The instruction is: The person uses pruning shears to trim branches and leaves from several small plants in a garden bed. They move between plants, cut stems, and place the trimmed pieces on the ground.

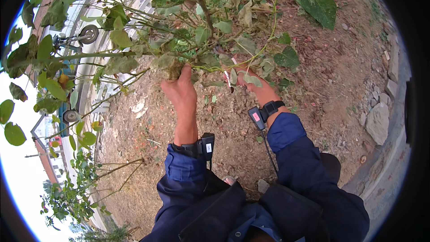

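A leafy shrub with woody branches (206,13) spreads over the upper part of the view, and a thin green vine (265,45) winds across it. My left hand (181,89) grips a clump of dry, greyish-green leaves (169,65) at the shrub's lower edge. To its right, my right hand (240,74) reaches in among the stems, partly hidden by leaves. A slim white-and-dark handle (228,79) of a tool shows at its fingers; what it belongs to is hidden. Both wrists wear black straps with small devices.
Bare soil with dry leaf litter (235,134) lies below the shrub. Rocks (378,122) line a concrete edge (386,174) at the right. A second, smaller shrub (70,188) grows at the lower left. A white fence (100,97), a road and a parked vehicle (65,97) stand beyond.
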`<state>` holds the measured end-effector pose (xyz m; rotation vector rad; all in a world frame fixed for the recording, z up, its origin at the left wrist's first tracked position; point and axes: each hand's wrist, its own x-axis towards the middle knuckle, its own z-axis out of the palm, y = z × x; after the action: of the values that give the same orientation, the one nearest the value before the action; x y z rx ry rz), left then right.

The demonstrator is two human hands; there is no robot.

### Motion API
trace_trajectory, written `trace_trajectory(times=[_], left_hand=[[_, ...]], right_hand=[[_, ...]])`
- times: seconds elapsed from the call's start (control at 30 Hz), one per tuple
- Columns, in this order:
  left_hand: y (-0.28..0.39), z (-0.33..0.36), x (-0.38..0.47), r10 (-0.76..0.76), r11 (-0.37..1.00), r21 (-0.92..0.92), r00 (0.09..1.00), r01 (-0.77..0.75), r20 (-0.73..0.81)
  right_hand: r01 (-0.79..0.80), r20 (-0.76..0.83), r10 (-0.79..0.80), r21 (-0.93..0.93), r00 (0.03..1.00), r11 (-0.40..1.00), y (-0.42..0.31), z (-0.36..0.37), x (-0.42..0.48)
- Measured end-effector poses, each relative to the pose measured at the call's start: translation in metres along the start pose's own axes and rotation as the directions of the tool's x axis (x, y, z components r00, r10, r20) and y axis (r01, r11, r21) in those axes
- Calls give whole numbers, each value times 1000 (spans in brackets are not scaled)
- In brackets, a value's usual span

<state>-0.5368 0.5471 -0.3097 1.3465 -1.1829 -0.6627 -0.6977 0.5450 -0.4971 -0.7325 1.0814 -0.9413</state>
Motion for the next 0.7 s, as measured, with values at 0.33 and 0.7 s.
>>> trace_trajectory(times=[0.33, 0.7], left_hand=[[-11, -13, 21, -69, 994, -90, 997, 66, -28], [32, -60, -13, -168, 985, -38, 983, 171, 70]], right_hand=[[198, -24, -202, -105, 979, 974, 20, 17, 47], [-131, -84, 104, -444, 991, 886, 46, 16, -25]])
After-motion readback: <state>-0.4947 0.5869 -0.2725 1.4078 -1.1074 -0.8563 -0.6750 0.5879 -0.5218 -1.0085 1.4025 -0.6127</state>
